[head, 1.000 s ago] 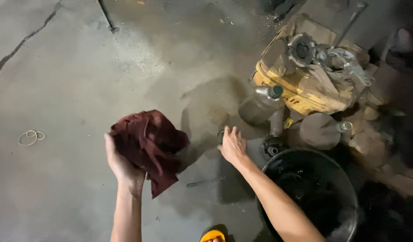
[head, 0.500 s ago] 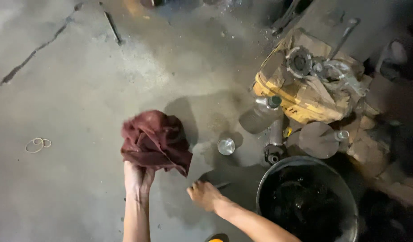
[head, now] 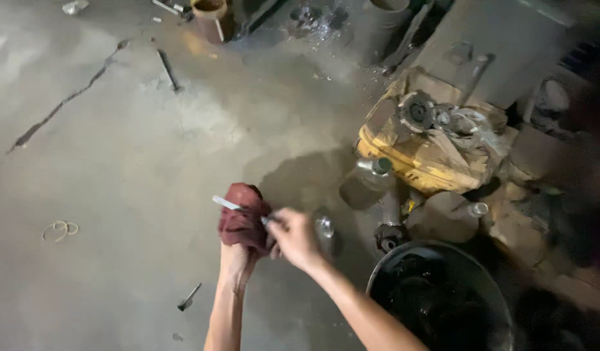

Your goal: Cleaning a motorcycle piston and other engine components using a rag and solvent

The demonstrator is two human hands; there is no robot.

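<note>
My left hand (head: 235,259) grips a bunched dark red rag (head: 243,216) above the concrete floor. A thin metal rod (head: 226,203) pokes out of the rag to the left. My right hand (head: 293,238) holds the rod's other end just to the right of the rag, fingers pinched around it. Both forearms rise from the bottom edge of the head view.
A black tub (head: 443,299) sits at lower right. A yellow machine part (head: 423,146) with gears lies at right beside metal cylinders (head: 365,185). A small valve (head: 189,297) and rings (head: 60,229) lie on the floor; a small shiny cup (head: 324,227) stands behind my right hand.
My right hand picked up the thin rod from the floor and brought it to the rag. The rag is now bunched around the rod. The view shifted down and right.
</note>
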